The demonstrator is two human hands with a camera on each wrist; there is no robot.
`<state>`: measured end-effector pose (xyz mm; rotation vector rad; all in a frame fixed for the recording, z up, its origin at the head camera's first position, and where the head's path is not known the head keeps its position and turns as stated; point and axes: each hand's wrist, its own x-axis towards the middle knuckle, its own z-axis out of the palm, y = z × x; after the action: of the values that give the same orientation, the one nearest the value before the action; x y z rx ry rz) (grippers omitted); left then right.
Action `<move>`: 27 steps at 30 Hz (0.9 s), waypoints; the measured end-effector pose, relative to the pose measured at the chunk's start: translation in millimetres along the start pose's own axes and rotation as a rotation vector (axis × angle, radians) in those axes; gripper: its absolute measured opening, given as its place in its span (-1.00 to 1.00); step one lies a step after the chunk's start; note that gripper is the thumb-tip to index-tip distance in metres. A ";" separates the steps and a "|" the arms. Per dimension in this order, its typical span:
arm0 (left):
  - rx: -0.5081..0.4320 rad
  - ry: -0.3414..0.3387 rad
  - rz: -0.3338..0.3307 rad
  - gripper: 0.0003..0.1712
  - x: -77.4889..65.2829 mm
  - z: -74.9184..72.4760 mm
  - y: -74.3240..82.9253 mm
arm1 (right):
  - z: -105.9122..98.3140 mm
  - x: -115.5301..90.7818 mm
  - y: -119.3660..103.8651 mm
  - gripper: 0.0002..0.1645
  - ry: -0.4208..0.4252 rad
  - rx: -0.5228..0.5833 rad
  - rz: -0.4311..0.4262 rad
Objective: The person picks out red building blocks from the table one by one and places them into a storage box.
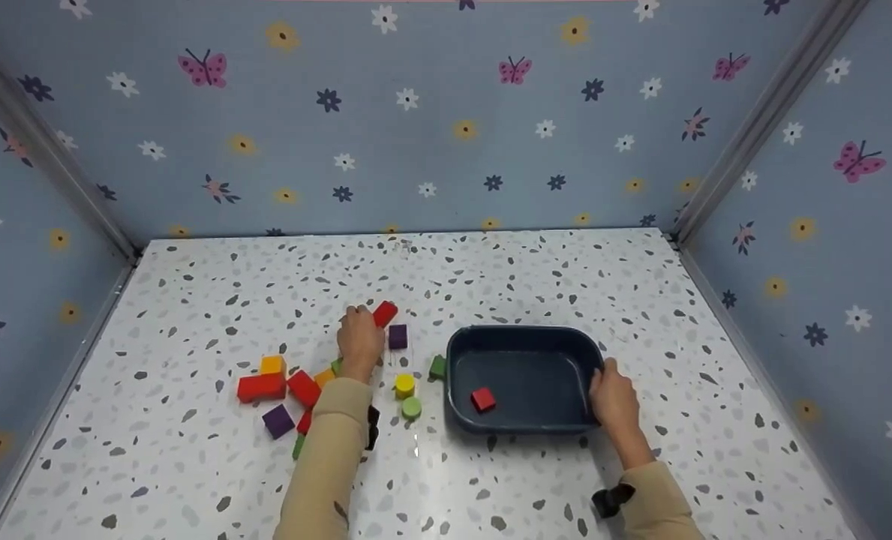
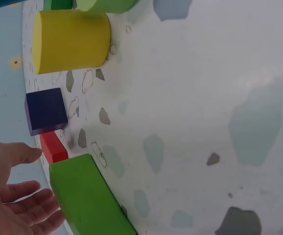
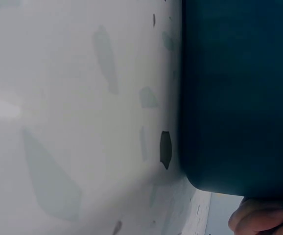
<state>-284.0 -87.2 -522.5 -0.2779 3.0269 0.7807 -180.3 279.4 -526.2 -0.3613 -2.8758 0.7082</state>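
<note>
My left hand (image 1: 359, 341) is beside a red block (image 1: 385, 313) on the table. In the left wrist view its thumb and fingers stand apart with nothing pinched between them, and the red block (image 2: 53, 147) shows just past the thumb. A purple cube (image 1: 398, 337) and a long green block (image 2: 90, 196) are close by. On the right, my right hand (image 1: 615, 397) grips the right rim of a dark blue basin (image 1: 539, 382). One small red block (image 1: 483, 399) lies inside it. In the right wrist view, curled fingers (image 3: 259, 218) show at the basin's edge.
Left of the left forearm sit red blocks (image 1: 261, 387), an orange block (image 1: 272, 364) and a purple cube (image 1: 278, 421). A yellow cylinder (image 1: 404, 386), a light green round block (image 1: 411, 408) and a green block (image 1: 437, 367) lie left of the basin. Patterned walls (image 1: 430, 120) enclose the table.
</note>
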 end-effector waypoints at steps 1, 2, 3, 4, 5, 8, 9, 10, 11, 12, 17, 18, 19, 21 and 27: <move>0.002 -0.008 -0.006 -0.50 0.0 0.9 -0.4 | 0.1 0.0 0.0 -0.82 -0.002 0.000 0.002; 0.006 -0.015 -0.011 -0.50 0.1 2.0 -0.8 | 0.4 0.0 0.1 -0.81 -0.005 0.001 0.004; 0.009 -0.019 -0.015 -0.50 0.1 3.1 -1.2 | 0.6 0.1 0.2 -0.81 -0.005 0.000 0.005; 0.011 -0.020 -0.019 -0.50 0.1 4.1 -1.6 | 0.7 0.1 0.3 -0.81 -0.008 0.000 0.005; 0.017 -0.024 -0.020 -0.50 0.0 5.0 -1.9 | 0.9 0.1 0.5 -0.81 -0.009 -0.001 0.004; 0.037 -0.031 -0.020 -0.50 0.0 7.1 -1.8 | 0.8 -0.3 0.3 -0.81 -0.006 -0.002 0.001; 0.042 -0.034 -0.019 -0.49 0.2 7.5 -1.5 | 0.6 -0.6 0.2 -0.81 0.000 -0.003 -0.001; 0.049 -0.038 -0.014 -0.49 0.3 8.0 -1.1 | 0.4 -0.7 0.1 -0.81 0.006 -0.002 -0.006; 0.055 -0.042 -0.010 -0.49 0.4 8.2 -0.6 | 0.5 -0.7 0.2 -0.80 0.014 -0.002 -0.008; 0.056 -0.044 -0.008 -0.48 0.4 8.4 -0.2 | 0.5 -0.9 0.1 -0.80 0.019 0.000 -0.011; 0.053 -0.046 -0.002 -0.48 1.4 9.6 0.7 | 0.7 -0.4 -0.5 -0.81 0.027 0.000 -0.013; 0.051 -0.046 -0.003 -0.48 1.8 10.4 0.6 | 0.8 -0.4 -0.5 -0.81 0.025 -0.003 -0.012; 0.050 -0.045 -0.004 -0.48 2.2 11.2 0.3 | 0.9 -0.3 -0.4 -0.82 0.025 -0.005 -0.012; 0.051 -0.039 -0.002 -0.49 3.1 12.7 0.1 | 1.1 0.2 -0.3 -0.82 0.021 -0.010 -0.009; 0.062 -0.040 -0.028 -0.52 5.6 16.5 0.7 | 0.9 1.4 -0.2 -0.81 -0.009 -0.006 0.017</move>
<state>-290.4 -79.7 -536.9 -0.2990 2.9959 0.6808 -181.9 279.2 -526.8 -0.3843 -2.8870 0.7065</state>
